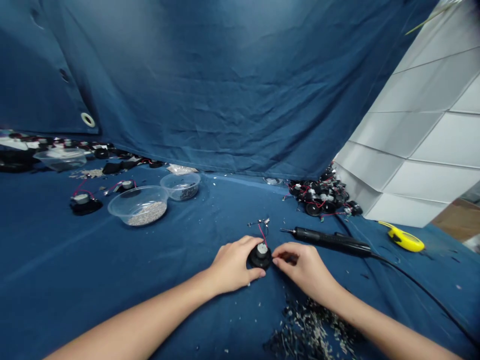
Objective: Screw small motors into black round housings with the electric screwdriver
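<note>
A round black part [260,256] with a silvery motor on top lies on the blue cloth, and a red wire runs up from it to a small board [262,221]. My left hand [234,265] grips this part from the left, thumb at its near edge and fingers at its far edge. Just right of the part, my right hand [305,267] has its thumb and index finger pinched together at the rim; whatever is between the fingertips is too small to make out. A black electric screwdriver [332,241] lies beyond my right hand, its tip pointing left.
Clear bowls [138,206] [180,186] holding small pieces stand at the left. A pile of black wired parts [324,196] lies back right, near a yellow tool [407,239] and white boxes [423,145]. Loose screws and scraps [313,330] lie in front. A blue curtain [210,85] hangs behind.
</note>
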Demonstrator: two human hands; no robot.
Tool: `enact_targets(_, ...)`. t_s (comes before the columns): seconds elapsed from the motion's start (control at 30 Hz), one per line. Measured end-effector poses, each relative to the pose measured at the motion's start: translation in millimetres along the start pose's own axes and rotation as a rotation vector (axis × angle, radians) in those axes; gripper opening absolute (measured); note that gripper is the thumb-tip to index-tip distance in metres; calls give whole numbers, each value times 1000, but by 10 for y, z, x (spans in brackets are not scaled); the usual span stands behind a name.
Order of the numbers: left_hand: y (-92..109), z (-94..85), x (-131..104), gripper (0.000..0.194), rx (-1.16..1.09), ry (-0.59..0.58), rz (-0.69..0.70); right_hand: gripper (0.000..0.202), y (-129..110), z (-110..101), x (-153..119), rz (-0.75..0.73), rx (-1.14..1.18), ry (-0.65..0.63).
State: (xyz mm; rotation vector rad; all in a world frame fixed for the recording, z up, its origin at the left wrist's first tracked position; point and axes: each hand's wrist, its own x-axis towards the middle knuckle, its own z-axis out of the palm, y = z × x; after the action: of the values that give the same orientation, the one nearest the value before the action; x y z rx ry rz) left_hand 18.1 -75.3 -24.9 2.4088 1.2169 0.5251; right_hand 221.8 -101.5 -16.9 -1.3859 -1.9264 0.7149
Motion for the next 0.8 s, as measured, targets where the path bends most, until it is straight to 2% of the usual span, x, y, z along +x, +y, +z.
enact_targets(0.13, 59, -41, -80, 79, 10, -56, 16, 17, 39, 38, -23, 25, 73, 4)
enact_targets(0.23, 75, -60, -97, 69, 3, -59, 24, 21, 63, 58, -69, 82, 150, 42)
enact_targets(0.33, 89, -35, -89, 61, -12, -9, -12, 19, 70, 74, -118, 124, 163, 71)
enact_targets(0.5, 111, 22, -92, 58, 9, 30, -60, 16, 81, 92, -145, 71, 99, 57)
enact_targets(0.67, 95, -10, -89, 61, -41, 30, -57, 15, 129, 75, -144, 53, 50, 69)
enact_targets(0.8, 114, -79, -80, 30, -6, 89, -142, 17, 226, 84, -136, 103, 94, 79)
